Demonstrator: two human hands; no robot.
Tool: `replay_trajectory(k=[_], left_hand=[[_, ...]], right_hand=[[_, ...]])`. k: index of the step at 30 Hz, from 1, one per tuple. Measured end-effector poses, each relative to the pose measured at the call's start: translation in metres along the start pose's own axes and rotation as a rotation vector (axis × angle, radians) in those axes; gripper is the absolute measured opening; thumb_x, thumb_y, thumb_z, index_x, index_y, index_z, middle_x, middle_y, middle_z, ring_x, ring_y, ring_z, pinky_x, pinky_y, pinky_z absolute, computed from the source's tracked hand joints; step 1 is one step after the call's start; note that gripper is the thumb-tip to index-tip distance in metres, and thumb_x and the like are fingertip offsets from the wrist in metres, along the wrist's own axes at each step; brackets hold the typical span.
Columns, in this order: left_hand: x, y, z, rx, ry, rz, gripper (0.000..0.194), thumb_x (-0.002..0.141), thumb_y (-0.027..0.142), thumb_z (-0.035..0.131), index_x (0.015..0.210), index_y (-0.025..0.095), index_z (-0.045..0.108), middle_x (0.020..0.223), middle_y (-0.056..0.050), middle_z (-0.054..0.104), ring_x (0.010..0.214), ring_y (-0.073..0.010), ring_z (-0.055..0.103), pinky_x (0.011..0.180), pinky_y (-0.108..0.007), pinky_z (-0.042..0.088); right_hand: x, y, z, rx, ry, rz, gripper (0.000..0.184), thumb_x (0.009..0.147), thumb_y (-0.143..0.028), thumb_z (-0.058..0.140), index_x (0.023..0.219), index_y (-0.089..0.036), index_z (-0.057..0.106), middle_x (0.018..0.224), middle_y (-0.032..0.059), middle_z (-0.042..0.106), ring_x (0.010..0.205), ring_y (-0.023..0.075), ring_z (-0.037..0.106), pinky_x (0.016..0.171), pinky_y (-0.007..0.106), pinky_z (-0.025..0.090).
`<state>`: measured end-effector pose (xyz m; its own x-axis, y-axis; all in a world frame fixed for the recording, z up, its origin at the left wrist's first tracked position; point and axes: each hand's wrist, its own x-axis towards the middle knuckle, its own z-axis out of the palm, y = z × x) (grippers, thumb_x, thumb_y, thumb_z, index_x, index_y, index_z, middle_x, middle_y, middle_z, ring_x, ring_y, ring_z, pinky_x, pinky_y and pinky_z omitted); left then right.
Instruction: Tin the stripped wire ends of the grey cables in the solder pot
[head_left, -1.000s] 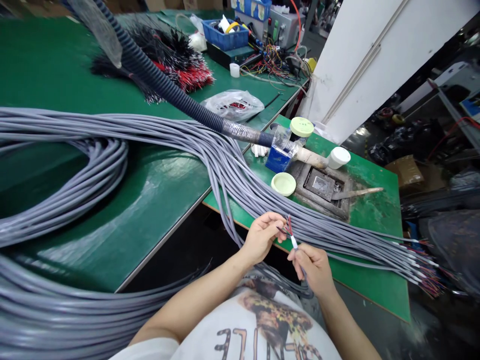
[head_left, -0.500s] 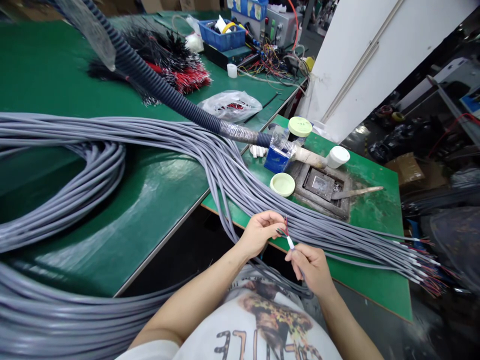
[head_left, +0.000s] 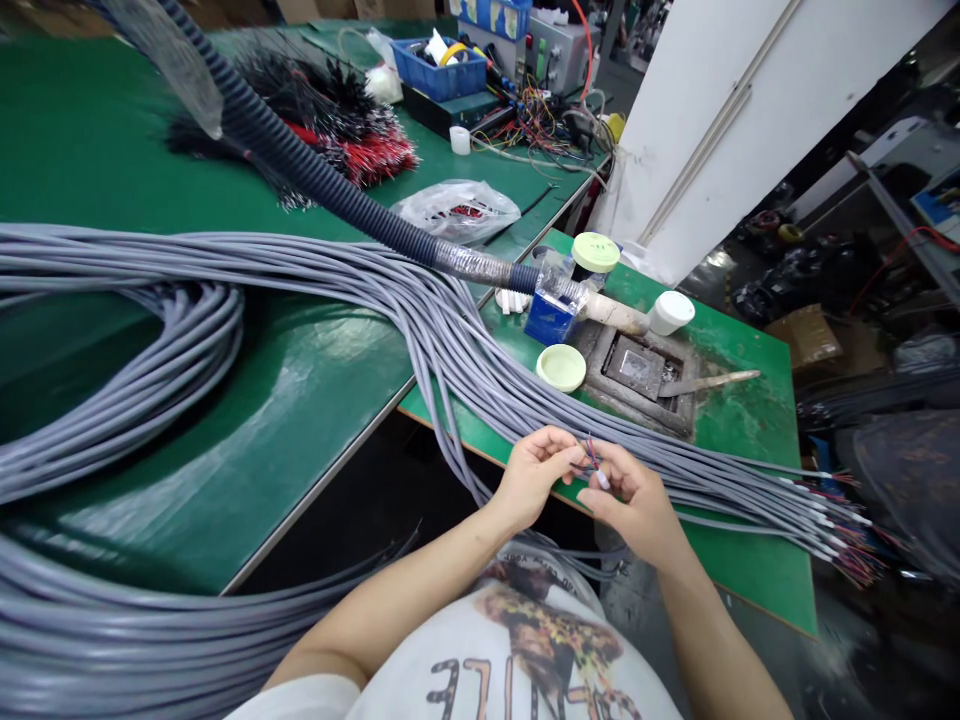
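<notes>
Both hands meet in front of my body at the end of a grey cable, whose thin red and dark wires [head_left: 590,455] fan out of a white sleeve [head_left: 603,481]. My left hand [head_left: 538,474] pinches some of these wires between thumb and fingertips. Around the sleeved end, my right hand [head_left: 636,505] is closed, its fingers curled near the wires and its thumb below the sleeve. Just behind the hands lies a thick bundle of grey cables [head_left: 495,370], with several stripped ends [head_left: 844,540] at the right edge of the bench.
A corrugated hose [head_left: 322,180] crosses above the green table [head_left: 330,370]. On the small bench stand a solder pot [head_left: 637,365] with a flat blade [head_left: 709,383] on it, a pale green lid [head_left: 561,368], a white cup [head_left: 671,313] and a blue block [head_left: 553,315]. Coiled cables [head_left: 150,630] lie left.
My right hand has moved up from the cable below the sleeve to beside the wires, close to the left hand. The sleeved end is now tilted and partly covered by fingers.
</notes>
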<state>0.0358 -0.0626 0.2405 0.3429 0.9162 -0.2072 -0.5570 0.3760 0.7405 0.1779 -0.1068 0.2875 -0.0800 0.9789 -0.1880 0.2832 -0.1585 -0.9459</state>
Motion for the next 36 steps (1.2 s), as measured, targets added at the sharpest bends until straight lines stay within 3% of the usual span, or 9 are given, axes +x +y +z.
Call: replay_trajectory(k=[4,7,15,20,24,26,30,33,36], left_hand=[[-0.003,-0.006,0.011,-0.073,0.019,0.037,0.017,0.072,0.026,0.074,0.073,0.014,0.062,0.063,0.002,0.062,0.053,-0.0055,0.051,0.052,-0.017,0.04],[-0.004,-0.007,0.017,-0.122,0.034,0.032,0.018,0.072,0.027,0.073,0.074,0.014,0.061,0.061,0.002,0.061,0.054,-0.0062,0.052,0.053,-0.017,0.04],[0.0,0.001,0.019,-0.179,0.06,0.014,0.02,0.069,0.027,0.075,0.071,0.014,0.061,0.059,0.003,0.058,0.051,-0.0052,0.048,0.053,-0.018,0.038],[0.001,0.006,0.021,-0.302,0.031,-0.089,0.02,0.067,0.025,0.076,0.07,0.013,0.061,0.061,0.002,0.059,0.054,-0.0064,0.051,0.055,-0.019,0.039],[0.001,0.009,0.025,-0.412,0.013,-0.154,0.021,0.066,0.026,0.075,0.068,0.014,0.058,0.062,0.002,0.058,0.057,-0.0072,0.051,0.055,-0.019,0.039],[0.001,0.009,0.026,-0.401,0.026,-0.133,0.021,0.066,0.027,0.075,0.067,0.014,0.058,0.063,0.002,0.058,0.056,-0.007,0.05,0.055,-0.019,0.038],[0.003,0.005,0.025,-0.25,0.075,0.012,0.02,0.067,0.028,0.076,0.07,0.014,0.062,0.063,0.002,0.058,0.054,-0.0063,0.046,0.054,-0.02,0.036],[0.005,0.003,0.023,-0.139,0.107,0.139,0.017,0.071,0.028,0.074,0.073,0.015,0.064,0.063,0.003,0.056,0.055,-0.0065,0.044,0.054,-0.02,0.035],[0.007,0.002,0.021,-0.11,0.129,0.161,0.018,0.072,0.029,0.074,0.075,0.015,0.065,0.063,0.003,0.056,0.055,-0.0068,0.045,0.053,-0.02,0.035]], right_hand=[[0.008,-0.002,0.003,-0.126,0.231,-0.106,0.03,0.078,-0.031,0.066,0.106,-0.02,0.064,0.055,-0.0064,0.046,0.05,0.0086,0.042,0.052,0.023,0.04],[0.011,-0.004,0.006,-0.162,0.314,-0.163,0.019,0.084,-0.033,0.059,0.095,-0.02,0.068,0.053,-0.0049,0.049,0.047,0.0091,0.044,0.05,0.023,0.04],[0.02,-0.005,0.0,-0.206,0.248,-0.289,0.019,0.079,-0.027,0.065,0.097,-0.021,0.066,0.081,0.0021,0.068,0.069,0.0152,0.061,0.066,0.028,0.05],[0.024,-0.004,0.002,-0.228,0.292,-0.358,0.01,0.083,-0.024,0.061,0.09,-0.023,0.068,0.071,0.001,0.065,0.06,0.0142,0.057,0.062,0.029,0.049],[0.026,-0.006,0.002,-0.149,0.196,-0.501,0.007,0.083,-0.022,0.059,0.083,-0.023,0.066,0.072,0.0026,0.062,0.067,0.0169,0.057,0.065,0.033,0.048],[0.027,-0.008,0.001,-0.132,0.196,-0.506,0.005,0.082,-0.021,0.06,0.081,-0.022,0.065,0.072,0.0023,0.061,0.069,0.0172,0.057,0.066,0.033,0.047],[0.031,-0.011,0.001,-0.154,0.345,-0.39,0.004,0.083,-0.023,0.06,0.084,-0.021,0.064,0.077,0.0018,0.062,0.071,0.016,0.057,0.068,0.03,0.046],[0.035,-0.015,0.0,-0.226,0.311,-0.376,0.008,0.084,-0.024,0.059,0.079,-0.02,0.064,0.077,0.0021,0.06,0.073,0.0159,0.057,0.07,0.029,0.045],[0.042,-0.02,-0.001,-0.23,0.307,-0.414,0.015,0.084,-0.023,0.06,0.069,-0.019,0.06,0.074,0.0017,0.056,0.072,0.0153,0.055,0.069,0.029,0.044]])
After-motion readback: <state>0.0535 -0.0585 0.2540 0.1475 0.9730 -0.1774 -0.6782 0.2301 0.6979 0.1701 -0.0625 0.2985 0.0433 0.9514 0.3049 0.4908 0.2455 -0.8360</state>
